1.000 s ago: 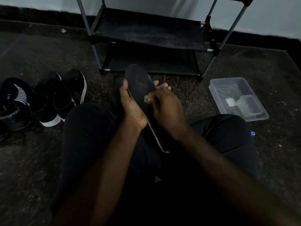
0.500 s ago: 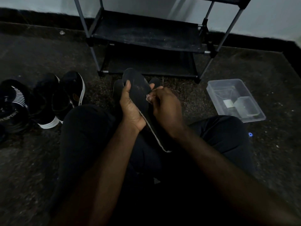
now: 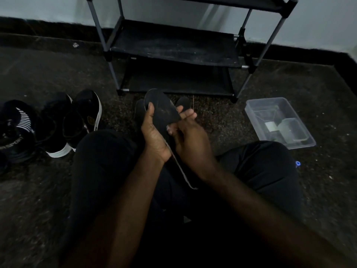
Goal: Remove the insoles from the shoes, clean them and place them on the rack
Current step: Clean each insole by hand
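Left hand (image 3: 154,136) and right hand (image 3: 191,138) gripping insole (image 3: 164,111), lengthwise away, toe toward rack (image 3: 173,45)

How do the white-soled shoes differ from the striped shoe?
The white-soled shoes have plain black uppers over white soles; the striped shoe carries white stripes and lettering. The white-soled shoes stand nearer the person's knee, the striped shoe further left. Both are black and on the floor.
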Demonstrator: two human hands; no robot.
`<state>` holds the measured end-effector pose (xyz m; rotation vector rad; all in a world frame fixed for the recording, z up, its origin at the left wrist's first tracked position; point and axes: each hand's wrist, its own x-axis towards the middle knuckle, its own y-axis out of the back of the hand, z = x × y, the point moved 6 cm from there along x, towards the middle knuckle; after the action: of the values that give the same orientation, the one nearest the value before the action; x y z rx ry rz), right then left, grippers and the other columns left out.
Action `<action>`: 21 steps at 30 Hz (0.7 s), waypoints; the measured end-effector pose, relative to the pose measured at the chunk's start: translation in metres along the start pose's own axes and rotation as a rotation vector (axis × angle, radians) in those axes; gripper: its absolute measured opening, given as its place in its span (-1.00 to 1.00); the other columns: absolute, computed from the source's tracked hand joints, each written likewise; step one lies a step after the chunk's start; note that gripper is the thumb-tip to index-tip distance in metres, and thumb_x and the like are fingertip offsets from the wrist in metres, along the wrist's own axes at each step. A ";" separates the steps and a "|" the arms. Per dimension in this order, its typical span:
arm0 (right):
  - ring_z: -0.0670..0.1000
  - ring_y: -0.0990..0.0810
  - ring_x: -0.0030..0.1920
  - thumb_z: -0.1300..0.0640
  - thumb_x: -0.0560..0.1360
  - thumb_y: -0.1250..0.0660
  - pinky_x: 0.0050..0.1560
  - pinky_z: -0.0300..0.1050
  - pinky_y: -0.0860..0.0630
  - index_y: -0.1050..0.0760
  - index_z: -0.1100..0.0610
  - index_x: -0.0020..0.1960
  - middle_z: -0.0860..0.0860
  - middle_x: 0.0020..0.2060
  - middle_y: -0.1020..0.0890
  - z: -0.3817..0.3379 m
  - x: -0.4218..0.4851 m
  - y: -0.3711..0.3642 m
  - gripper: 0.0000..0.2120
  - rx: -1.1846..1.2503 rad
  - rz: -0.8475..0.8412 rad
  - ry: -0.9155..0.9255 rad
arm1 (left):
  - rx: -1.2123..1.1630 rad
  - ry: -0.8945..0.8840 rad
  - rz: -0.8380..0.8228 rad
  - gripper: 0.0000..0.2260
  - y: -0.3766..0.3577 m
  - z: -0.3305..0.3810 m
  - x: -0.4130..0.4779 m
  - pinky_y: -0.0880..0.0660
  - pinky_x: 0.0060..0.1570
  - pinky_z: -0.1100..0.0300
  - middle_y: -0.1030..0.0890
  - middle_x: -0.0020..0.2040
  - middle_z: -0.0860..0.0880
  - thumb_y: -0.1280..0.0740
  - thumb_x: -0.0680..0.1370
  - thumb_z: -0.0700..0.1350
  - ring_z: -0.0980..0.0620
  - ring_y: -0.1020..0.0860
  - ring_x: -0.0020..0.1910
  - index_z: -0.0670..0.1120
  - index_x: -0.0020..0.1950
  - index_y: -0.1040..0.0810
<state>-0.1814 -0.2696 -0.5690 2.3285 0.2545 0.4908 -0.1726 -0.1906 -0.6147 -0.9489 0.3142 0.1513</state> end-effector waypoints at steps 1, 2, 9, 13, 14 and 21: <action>0.03 -0.62 -0.06 0.18 0.55 -0.31 -0.06 0.05 -0.57 -0.61 0.16 -0.04 0.09 -0.03 -0.63 -0.006 -0.008 -0.003 -0.89 0.030 -0.014 0.023 | -0.002 0.001 -0.016 -0.22 0.001 0.000 0.002 -0.42 0.31 -0.08 -0.57 0.23 -0.33 -0.06 0.52 0.37 -0.23 -0.55 0.26 -0.30 0.37 -0.41; 0.04 -0.62 -0.09 0.19 0.55 -0.32 -0.09 0.06 -0.57 -0.62 0.17 -0.03 0.09 -0.06 -0.63 -0.009 -0.013 -0.003 -0.89 0.048 -0.019 0.041 | -0.005 -0.001 -0.024 -0.21 0.000 0.000 0.001 -0.40 0.35 -0.08 -0.55 0.25 -0.34 -0.05 0.52 0.37 -0.23 -0.53 0.28 -0.30 0.37 -0.40; 0.12 -0.59 -0.13 0.10 0.57 -0.27 -0.13 0.05 -0.55 -0.59 0.08 0.00 0.05 -0.05 -0.57 0.009 0.026 0.017 -0.87 -0.146 0.055 -0.054 | -0.051 -0.011 -0.016 -0.45 -0.006 -0.004 0.001 -0.43 0.29 -0.06 -0.62 0.14 -0.23 -0.22 0.50 0.22 -0.14 -0.60 0.15 -0.20 0.24 -0.55; 0.08 -0.60 -0.05 0.20 0.56 -0.28 -0.06 0.04 -0.56 -0.61 0.14 0.00 0.09 0.02 -0.61 -0.009 0.004 -0.004 -0.87 -0.051 -0.069 0.024 | -0.042 0.035 -0.029 -0.27 -0.002 -0.005 0.000 -0.43 0.31 -0.09 -0.54 0.26 -0.33 -0.17 0.50 0.32 -0.23 -0.55 0.26 -0.29 0.35 -0.42; 0.08 -0.60 -0.04 0.22 0.55 -0.29 -0.05 0.02 -0.55 -0.61 0.16 0.01 0.12 0.03 -0.61 -0.012 -0.004 -0.005 -0.87 -0.014 -0.077 0.042 | -0.033 0.019 -0.014 -0.29 0.001 -0.005 0.000 -0.45 0.30 -0.09 -0.57 0.22 -0.34 -0.14 0.52 0.32 -0.24 -0.56 0.24 -0.29 0.29 -0.45; 0.14 -0.62 -0.10 0.05 0.58 -0.27 -0.13 0.07 -0.57 -0.60 0.04 0.05 0.07 -0.03 -0.60 0.009 0.019 0.021 -0.85 -0.240 0.025 -0.003 | -0.025 0.016 -0.039 -0.36 -0.006 -0.006 0.004 -0.43 0.32 -0.10 -0.59 0.13 -0.29 -0.26 0.45 0.28 -0.21 -0.56 0.18 -0.26 0.20 -0.54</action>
<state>-0.1593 -0.2840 -0.5546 2.1003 0.1559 0.5020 -0.1690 -0.1988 -0.6150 -0.9806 0.3088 0.1126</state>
